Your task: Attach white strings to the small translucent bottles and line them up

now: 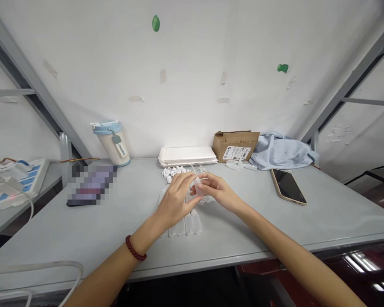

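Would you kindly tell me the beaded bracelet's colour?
The beaded bracelet is dark red; head view.

This looks like a small workshop, at a plain workstation for handwork. A grey bench point(237, 234) stands against a bare white wall point(192, 106) marked with tape scraps point(136, 99), between slanting metal posts point(19, 59). A socket strip point(27, 179) lies on the neighbouring surface at left. Small white parts point(171, 172) sit in a heap, with clear plastic pieces point(177, 228) in batches nearby, and a labelled carton point(236, 147) behind. A cup point(112, 143) and a phone point(288, 186) are personal belongings beside the work.
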Demonstrator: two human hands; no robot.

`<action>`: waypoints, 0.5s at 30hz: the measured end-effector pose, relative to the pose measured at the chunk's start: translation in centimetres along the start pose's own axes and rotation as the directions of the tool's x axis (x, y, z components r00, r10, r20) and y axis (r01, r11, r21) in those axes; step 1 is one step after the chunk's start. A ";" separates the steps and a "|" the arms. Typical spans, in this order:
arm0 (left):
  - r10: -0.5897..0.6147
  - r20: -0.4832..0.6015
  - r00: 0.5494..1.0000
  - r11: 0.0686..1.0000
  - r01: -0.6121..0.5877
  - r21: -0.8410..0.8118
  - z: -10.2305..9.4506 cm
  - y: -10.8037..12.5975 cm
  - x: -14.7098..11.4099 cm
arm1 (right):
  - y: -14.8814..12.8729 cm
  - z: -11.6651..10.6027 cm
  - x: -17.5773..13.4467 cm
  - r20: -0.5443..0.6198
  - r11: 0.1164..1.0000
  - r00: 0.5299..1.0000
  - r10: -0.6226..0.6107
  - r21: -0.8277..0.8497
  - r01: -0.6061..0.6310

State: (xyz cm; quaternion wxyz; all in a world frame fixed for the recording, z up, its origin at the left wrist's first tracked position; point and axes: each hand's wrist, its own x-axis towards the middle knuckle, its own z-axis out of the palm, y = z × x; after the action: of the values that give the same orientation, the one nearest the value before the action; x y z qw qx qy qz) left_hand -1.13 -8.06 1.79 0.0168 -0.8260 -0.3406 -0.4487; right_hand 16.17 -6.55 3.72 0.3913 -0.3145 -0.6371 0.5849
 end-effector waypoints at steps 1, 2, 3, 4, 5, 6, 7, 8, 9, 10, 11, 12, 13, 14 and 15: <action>0.011 0.008 1.000 1.000 -0.011 0.017 0.0 0.0 0.0 | 0.0 0.0 0.0 -0.008 1.000 1.000 0.003 -0.003 -0.003; 0.022 0.014 1.000 0.999 -0.022 0.034 -0.1 0.1 0.0 | -0.1 0.1 0.0 -0.016 1.000 1.000 0.009 -0.003 -0.009; 0.031 0.019 0.999 0.998 -0.032 0.051 -0.1 0.1 0.0 | 0.0 0.1 0.0 -0.025 1.000 1.000 0.013 0.003 -0.013; 0.038 0.025 0.999 0.997 -0.040 0.064 -0.1 0.1 0.0 | 0.0 0.1 0.0 -0.033 1.000 0.999 0.016 0.013 -0.015; 0.042 0.031 0.999 0.996 -0.044 0.075 -0.2 0.2 0.0 | 0.1 0.1 0.0 -0.039 1.000 0.999 0.019 0.025 -0.018; 0.043 0.038 0.998 0.996 -0.046 0.081 -0.2 0.2 0.1 | 0.1 0.0 0.0 -0.045 0.999 0.999 0.022 0.035 -0.020; 0.042 0.044 0.998 0.995 -0.046 0.083 -0.2 0.2 0.1 | 0.2 0.0 0.0 -0.049 0.999 0.999 0.025 0.041 -0.023; 0.040 0.046 0.998 0.995 -0.044 0.084 -0.2 0.3 0.1 | 0.2 0.0 0.0 -0.052 0.999 0.998 0.028 0.044 -0.025; 0.037 0.046 0.998 0.996 -0.041 0.084 -0.2 0.3 0.1 | 0.2 0.0 0.1 -0.054 0.999 0.998 0.033 0.042 -0.030; 0.036 0.043 0.998 0.996 -0.039 0.084 -0.1 0.3 0.1 | 0.2 0.0 0.1 -0.056 0.999 0.998 0.038 0.040 -0.036; 0.035 0.040 0.999 0.996 -0.038 0.083 -0.1 0.3 0.1 | 0.2 0.0 0.1 -0.057 0.998 0.997 0.042 0.039 -0.040; 0.033 0.036 0.999 0.996 -0.036 0.082 -0.1 0.3 0.1 | 0.2 0.0 0.1 -0.058 0.998 0.997 0.044 0.039 -0.042; 0.029 0.034 0.999 0.996 -0.031 0.081 -0.1 0.3 0.1 | 0.2 0.0 0.1 -0.057 0.998 0.997 0.045 0.041 -0.043; 0.024 0.034 0.999 0.997 -0.026 0.079 -0.1 0.2 0.0 | 0.2 0.0 0.1 -0.054 0.998 0.998 0.045 0.044 -0.042; 0.016 0.033 0.999 0.997 -0.019 0.077 -0.1 0.2 0.0 | 0.2 0.0 0.1 -0.049 0.998 0.998 0.043 0.049 -0.041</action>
State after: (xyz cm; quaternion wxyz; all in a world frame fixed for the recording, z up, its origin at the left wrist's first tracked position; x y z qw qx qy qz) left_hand -1.05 -8.25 1.93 0.0470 -0.8349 -0.3506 -0.4217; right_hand 16.13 -6.44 3.51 0.4021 -0.3328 -0.6062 0.6000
